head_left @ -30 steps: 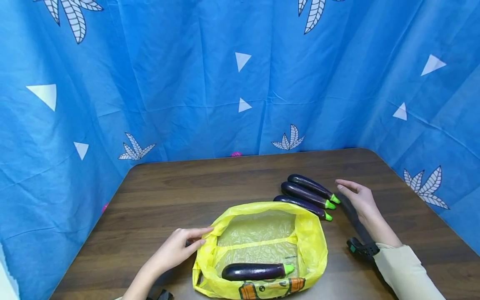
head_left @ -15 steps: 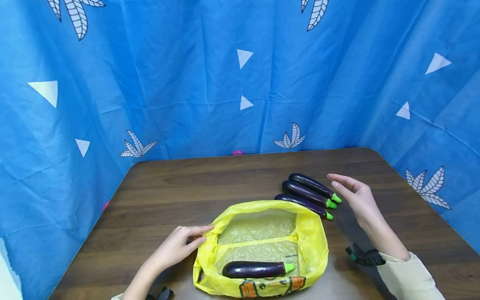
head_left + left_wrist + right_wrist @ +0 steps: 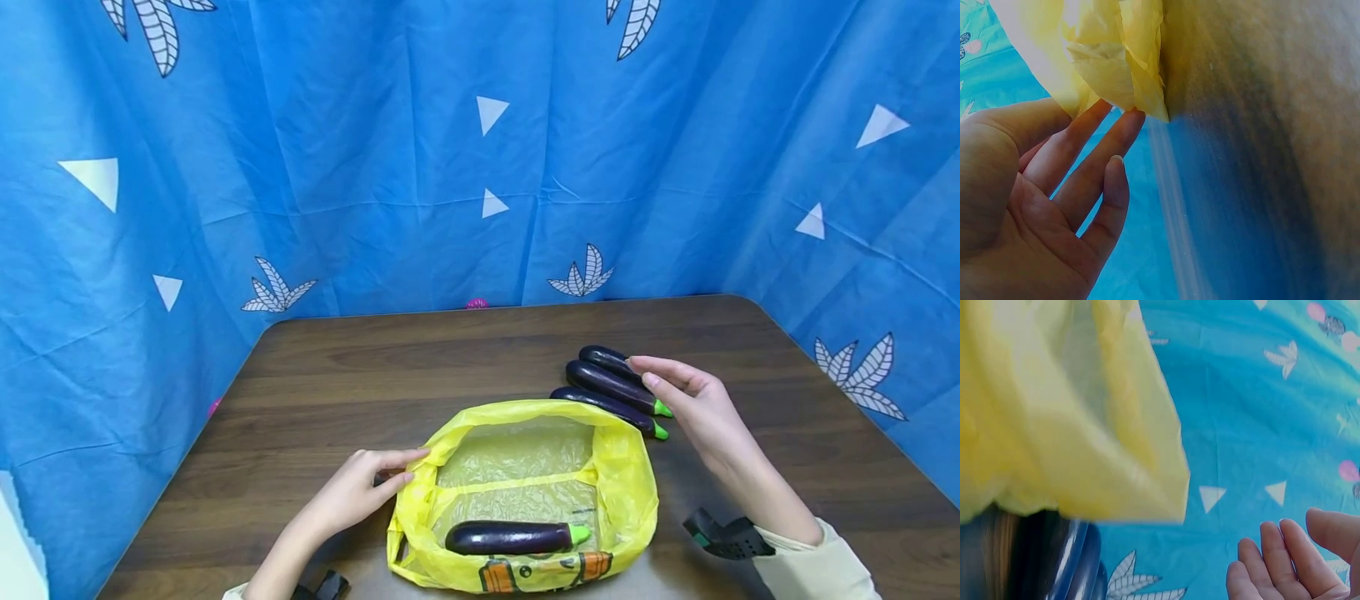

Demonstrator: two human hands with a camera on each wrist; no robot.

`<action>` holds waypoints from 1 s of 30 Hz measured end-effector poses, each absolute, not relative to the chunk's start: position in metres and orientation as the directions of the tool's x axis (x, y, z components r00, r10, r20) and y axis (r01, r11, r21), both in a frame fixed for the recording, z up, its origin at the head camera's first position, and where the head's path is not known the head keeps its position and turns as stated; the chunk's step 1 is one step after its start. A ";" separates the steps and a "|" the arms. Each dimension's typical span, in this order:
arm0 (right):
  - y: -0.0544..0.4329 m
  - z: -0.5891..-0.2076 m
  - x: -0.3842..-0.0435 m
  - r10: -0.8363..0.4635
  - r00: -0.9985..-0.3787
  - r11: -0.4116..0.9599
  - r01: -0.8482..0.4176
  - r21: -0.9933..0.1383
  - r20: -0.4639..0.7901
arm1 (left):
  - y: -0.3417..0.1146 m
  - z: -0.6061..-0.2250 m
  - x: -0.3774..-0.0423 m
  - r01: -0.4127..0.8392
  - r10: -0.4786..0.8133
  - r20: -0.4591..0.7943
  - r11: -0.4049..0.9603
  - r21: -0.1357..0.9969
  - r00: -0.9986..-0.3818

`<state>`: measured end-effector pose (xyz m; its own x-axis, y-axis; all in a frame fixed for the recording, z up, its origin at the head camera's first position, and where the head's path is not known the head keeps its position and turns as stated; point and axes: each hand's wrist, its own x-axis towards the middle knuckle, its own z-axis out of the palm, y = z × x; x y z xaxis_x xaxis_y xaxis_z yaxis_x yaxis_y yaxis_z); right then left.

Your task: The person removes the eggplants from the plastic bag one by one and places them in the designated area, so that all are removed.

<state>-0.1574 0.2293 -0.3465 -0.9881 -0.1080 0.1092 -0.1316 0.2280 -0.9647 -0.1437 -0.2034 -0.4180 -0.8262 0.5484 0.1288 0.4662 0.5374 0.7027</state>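
A yellow plastic bag (image 3: 633, 467) stands with its mouth spread wide, and one eggplant (image 3: 510, 537) lies inside near its front wall. My left hand (image 3: 352, 492) pinches the bag's left rim between thumb and fingers; in the left wrist view its little finger (image 3: 1116, 187) stays off the plastic. Three more eggplants (image 3: 611, 385) lie side by side behind the bag's right corner, green stem ends to the right. Over the farthest of them hovers my right hand (image 3: 705, 408), fingers relaxed and holding nothing, covering that eggplant's stem end. The right wrist view shows its palm (image 3: 1291, 575).
The brown wooden table (image 3: 390, 367) extends around the bag to left and back. A blue patterned curtain (image 3: 375, 167) hangs along the table's back and sides. A black wrist device (image 3: 727, 535) sits at the right wrist.
My right hand has moved left from beside the stem ends to over the farthest eggplant. The left hand keeps its hold on the bag's rim.
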 end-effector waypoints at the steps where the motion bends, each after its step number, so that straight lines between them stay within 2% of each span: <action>1: 0.226 -0.346 -0.155 -0.116 -0.987 0.226 -0.137 -0.964 0.113 | -0.203 -0.418 -0.144 0.466 0.548 0.129 0.538 0.702 -0.826; 11: 0.195 -0.348 -0.137 -0.211 -0.975 0.175 -0.105 -0.979 0.067 | -0.202 -0.416 -0.143 0.470 0.546 0.132 0.545 0.695 -0.827; 30: 0.174 -0.374 -0.121 -0.366 -0.931 0.142 -0.043 -0.989 -0.012 | -0.203 -0.418 -0.144 0.478 0.544 0.142 0.548 0.687 -0.827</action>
<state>-0.1215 0.1739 -0.3742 -0.9306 -0.3658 -0.0121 -0.0430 0.1422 -0.9889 -0.1442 -0.2025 -0.4178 -0.8267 0.5445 0.1416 0.4782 0.5476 0.6866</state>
